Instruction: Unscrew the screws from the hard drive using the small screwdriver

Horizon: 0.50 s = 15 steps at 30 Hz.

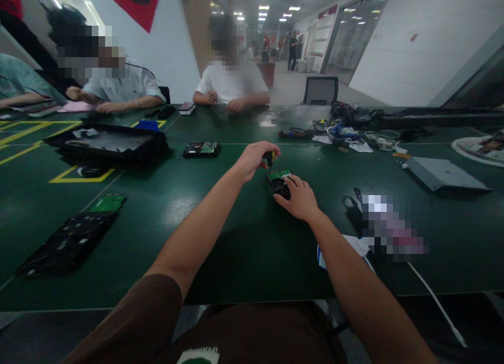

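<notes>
My left hand (pixel 254 161) is closed around the black handle of a screwdriver (pixel 270 157), held upright with its tip down on a small black device (pixel 279 184) that carries a green circuit board (pixel 280 174). My right hand (pixel 300 197) rests on the near right side of that device, fingers curled over it and pressing it to the green table (pixel 220 233).
A black tray (pixel 106 143), another small board device (pixel 201 149), a flat black panel (pixel 66 244) with a green board (pixel 107 203) lie left. Cables and tools (pixel 342 130) and a grey box (pixel 443 174) lie right. Two people sit across the table.
</notes>
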Each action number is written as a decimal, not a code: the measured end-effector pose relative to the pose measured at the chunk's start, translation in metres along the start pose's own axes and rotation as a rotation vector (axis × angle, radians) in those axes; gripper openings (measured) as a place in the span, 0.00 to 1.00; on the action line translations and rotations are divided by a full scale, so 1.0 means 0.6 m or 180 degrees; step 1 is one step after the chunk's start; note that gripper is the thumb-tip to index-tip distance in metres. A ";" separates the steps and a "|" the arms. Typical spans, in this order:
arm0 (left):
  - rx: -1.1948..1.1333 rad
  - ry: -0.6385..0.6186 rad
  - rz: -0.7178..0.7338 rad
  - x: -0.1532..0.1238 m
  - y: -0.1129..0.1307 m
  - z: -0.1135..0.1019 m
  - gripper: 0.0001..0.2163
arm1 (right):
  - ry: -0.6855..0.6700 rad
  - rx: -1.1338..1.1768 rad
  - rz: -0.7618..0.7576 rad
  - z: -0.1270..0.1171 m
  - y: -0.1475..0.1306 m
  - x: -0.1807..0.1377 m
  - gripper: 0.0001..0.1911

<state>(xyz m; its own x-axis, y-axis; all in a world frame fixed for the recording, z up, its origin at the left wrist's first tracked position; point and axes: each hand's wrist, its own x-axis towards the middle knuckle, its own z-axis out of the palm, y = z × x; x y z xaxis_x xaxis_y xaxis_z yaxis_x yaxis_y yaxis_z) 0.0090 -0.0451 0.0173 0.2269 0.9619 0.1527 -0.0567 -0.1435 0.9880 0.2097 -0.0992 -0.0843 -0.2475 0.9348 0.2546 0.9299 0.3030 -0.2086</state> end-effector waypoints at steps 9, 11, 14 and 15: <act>-0.0758 -0.0309 -0.0226 0.005 -0.013 0.005 0.07 | 0.0017 0.0049 0.0022 -0.002 -0.002 0.001 0.39; -0.0732 -0.0226 -0.0177 0.008 -0.014 -0.001 0.08 | 0.0007 0.0070 0.0010 -0.001 0.000 0.001 0.40; -0.0437 0.0028 -0.0122 0.013 -0.013 -0.010 0.07 | -0.0006 0.0104 -0.0007 0.000 0.003 0.001 0.40; -0.0280 0.0174 -0.0086 0.013 -0.012 -0.013 0.07 | -0.0008 0.0112 -0.0011 0.000 0.004 0.000 0.40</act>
<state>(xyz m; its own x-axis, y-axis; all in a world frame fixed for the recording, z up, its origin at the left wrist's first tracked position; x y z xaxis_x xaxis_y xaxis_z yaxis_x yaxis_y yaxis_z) 0.0038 -0.0346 0.0112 0.1763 0.9767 0.1221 -0.1369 -0.0985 0.9857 0.2119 -0.0982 -0.0847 -0.2515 0.9342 0.2532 0.9188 0.3126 -0.2409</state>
